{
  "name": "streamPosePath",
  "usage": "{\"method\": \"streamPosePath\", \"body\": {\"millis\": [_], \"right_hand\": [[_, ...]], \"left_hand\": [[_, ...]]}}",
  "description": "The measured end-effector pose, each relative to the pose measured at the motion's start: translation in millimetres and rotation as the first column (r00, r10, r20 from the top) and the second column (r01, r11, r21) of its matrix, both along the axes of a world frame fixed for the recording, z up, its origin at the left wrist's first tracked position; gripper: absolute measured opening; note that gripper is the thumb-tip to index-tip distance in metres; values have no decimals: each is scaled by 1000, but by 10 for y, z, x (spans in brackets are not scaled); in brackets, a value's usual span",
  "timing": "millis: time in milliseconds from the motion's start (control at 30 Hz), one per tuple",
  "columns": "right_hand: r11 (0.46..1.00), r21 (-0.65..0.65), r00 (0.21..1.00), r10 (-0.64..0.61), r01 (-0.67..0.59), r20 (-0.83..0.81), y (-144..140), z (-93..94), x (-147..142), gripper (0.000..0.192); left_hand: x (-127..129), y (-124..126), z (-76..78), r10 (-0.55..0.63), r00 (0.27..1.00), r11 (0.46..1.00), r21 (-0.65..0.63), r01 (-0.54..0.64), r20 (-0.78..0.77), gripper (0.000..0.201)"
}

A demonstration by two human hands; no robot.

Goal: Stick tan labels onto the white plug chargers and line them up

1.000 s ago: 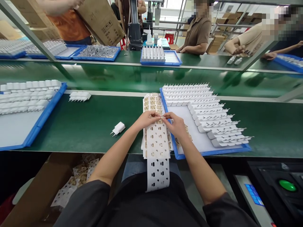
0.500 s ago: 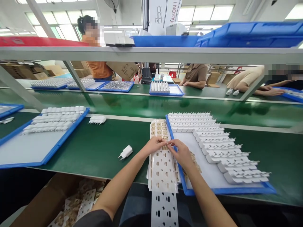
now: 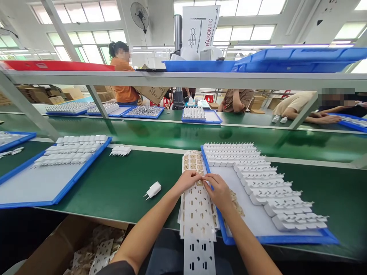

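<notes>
A long white sheet of die-cut stickers (image 3: 197, 208) runs toward me over the table's front edge on top of a stack. Tan stickers (image 3: 192, 157) fill its far end; its near part shows cut-out holes. My left hand (image 3: 187, 180) lies over the sheet, thumb and fingers closed at its surface. Touching those fingertips, my right hand (image 3: 216, 187) is pinched closed; what sits between its fingers is too small to name. Beside the right wrist are loose tan pieces (image 3: 236, 204) on a blue-rimmed tray (image 3: 275, 240) that carries stepped rows of white plug adapters (image 3: 263, 179).
One white plug adapter (image 3: 153, 190) lies left of my arms, with a small group of adapters (image 3: 120, 151) behind it. Another tray (image 3: 54, 187) holds more at left. A cardboard box (image 3: 54, 244) of used sheets stands below. An overhead shelf (image 3: 149, 79) crosses ahead; co-workers sit beyond.
The camera view has tilted up, so everything sits lower in the picture. Both hands stay together at the same place on the sheet. A seated co-worker across has raised an arm.
</notes>
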State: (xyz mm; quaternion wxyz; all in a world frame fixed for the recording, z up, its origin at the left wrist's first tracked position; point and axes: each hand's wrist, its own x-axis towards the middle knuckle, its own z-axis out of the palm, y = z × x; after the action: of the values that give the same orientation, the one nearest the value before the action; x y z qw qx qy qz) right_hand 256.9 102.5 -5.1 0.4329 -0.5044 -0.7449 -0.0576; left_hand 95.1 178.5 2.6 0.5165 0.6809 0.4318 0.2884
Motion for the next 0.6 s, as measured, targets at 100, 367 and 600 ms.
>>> {"method": "streamPosePath", "body": {"millis": [100,367,600], "right_hand": [[1000,-8,1000,8,-8,-15,12,-11,-2,14],[1000,27,999,15,-16,49,25,-42,-2,13],[995,11,993,102,-103,66,10,-18,-26,10]], "left_hand": [[25,-4,14,-7,1000,1000,17,8,-21,27],[53,18,21,-3,996,998,66,9,-91,25],[37,112,-58,1,978,995,95,19,-209,23]]}}
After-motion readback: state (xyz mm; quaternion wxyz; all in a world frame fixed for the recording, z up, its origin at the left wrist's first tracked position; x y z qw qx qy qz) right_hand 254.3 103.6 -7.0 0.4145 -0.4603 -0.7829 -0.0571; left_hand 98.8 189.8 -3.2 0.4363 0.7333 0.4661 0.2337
